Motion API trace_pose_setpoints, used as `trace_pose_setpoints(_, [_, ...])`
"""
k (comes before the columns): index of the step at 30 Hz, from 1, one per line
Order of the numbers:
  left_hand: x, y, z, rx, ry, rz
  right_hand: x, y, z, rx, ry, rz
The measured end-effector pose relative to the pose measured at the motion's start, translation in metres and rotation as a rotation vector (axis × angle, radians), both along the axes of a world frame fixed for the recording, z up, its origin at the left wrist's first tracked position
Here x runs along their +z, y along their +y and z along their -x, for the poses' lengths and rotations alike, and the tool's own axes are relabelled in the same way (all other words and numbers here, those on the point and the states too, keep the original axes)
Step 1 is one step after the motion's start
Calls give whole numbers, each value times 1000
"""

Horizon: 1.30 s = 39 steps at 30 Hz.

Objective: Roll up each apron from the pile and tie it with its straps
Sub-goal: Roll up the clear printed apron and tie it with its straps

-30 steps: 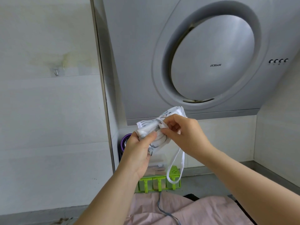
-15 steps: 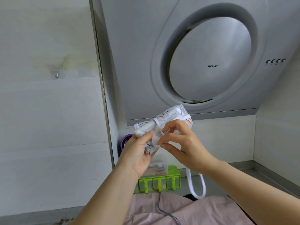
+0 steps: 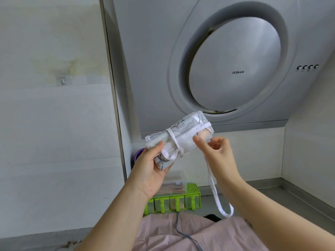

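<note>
**While the left hand holds the roll, the right has the strap**

Since it's held up in the air in front of the range hood (image 3: 235, 69), the rolled apron (image 3: 188, 134) touches no surface. It sits roughly level, right end tipped a bit higher. White fabric, thin line print.

Left hand (image 3: 150, 171): palm up, fingers curled under the roll's left half, thumb pressed on top. Firm grip.

White strap (image 3: 213, 187): goes round the middle of the roll and crosses itself near the left thumb. Another run lies across the right end.

Right hand (image 3: 217, 153): just beside the roll's right end, thumb tip touching the fabric, one finger behind the end, the rest curled in. The strap drops from under that hand as a long loose loop. Looks held in the curled fingers; exact pinch point hidden.

The loop's bottom hangs just above the pink cloth (image 3: 163, 236) spread on the counter (image 3: 272, 196), with a grey cord (image 3: 188, 237) lying on it.

Against the back wall: green rack (image 3: 193, 192) with a clear lidded box (image 3: 174, 183) on top, and a purple-rimmed item (image 3: 138, 153) mostly hidden by the left hand. Small hook (image 3: 62, 80) on the left wall.
</note>
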<state>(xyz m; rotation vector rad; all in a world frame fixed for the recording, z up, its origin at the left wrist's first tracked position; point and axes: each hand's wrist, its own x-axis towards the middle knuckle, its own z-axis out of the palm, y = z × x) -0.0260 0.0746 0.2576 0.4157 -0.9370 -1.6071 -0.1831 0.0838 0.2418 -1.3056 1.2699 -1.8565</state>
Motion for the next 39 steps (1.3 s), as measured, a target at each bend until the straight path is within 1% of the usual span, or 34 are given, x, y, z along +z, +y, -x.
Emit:
trace_pose_setpoints(1, [0,0,0,-13,12,9,0,-2,-1,102,-35,-103])
trace_pose_setpoints(2, [-1,0,1,-24,13,21,1,-5,-3,242,-73,-149])
trace_pose_setpoints(4, [-2,1,2,-46,-22,66,4,-7,-6,524,-138,-176])
trace_pose_setpoints(5, [-4,1,3,-51,-60,105,6,-7,-7,611,-150,-167])
trace_pose_setpoints(6, [-5,1,2,-39,-117,147,8,-7,-8,648,-143,-148])
trace_pose_setpoints(8, [-8,-2,-4,54,-265,202,12,-8,-4,633,-104,-112])
trace_pose_setpoints(9, [-9,-5,-8,140,-356,209,14,-9,0,612,-75,-98])
trace_pose_setpoints(11, [-6,-7,-18,317,-540,256,18,-9,8,548,34,-93])
trace_pose_setpoints(12, [-4,-7,-22,348,-613,318,20,-8,12,521,104,-103])
trace_pose_setpoints(14, [3,-5,-22,281,-737,432,24,-4,16,519,253,-131])
trace_pose_setpoints(16, [10,1,-14,195,-831,505,28,3,16,557,425,-138])
trace_pose_setpoints(17, [12,5,-9,184,-835,519,30,7,16,571,510,-143])
trace_pose_setpoints(19, [15,10,2,190,-779,506,34,15,20,626,628,-160])
trace_pose_setpoints(20, [14,12,6,184,-735,476,35,18,24,668,639,-167])
trace_pose_setpoints(22, [12,15,17,164,-637,414,37,23,38,712,572,-175])
trace_pose_setpoints(24, [9,15,29,160,-537,375,37,23,50,649,487,-164])
trace_pose_setpoints(28, [5,16,61,139,-412,318,33,22,69,421,515,50])
trace_pose_setpoints(30, [5,20,76,106,-394,316,33,23,85,414,526,87])
trace_pose_setpoints(33, [9,24,87,60,-481,363,39,26,107,445,587,43])
trace_pose_setpoints(35, [13,26,97,170,-525,401,45,28,118,440,676,21])
trace_pose_setpoints(37, [14,25,113,388,-533,424,51,31,123,429,744,41])
trace_pose_setpoints(39, [14,25,128,607,-472,391,56,33,125,384,804,117])
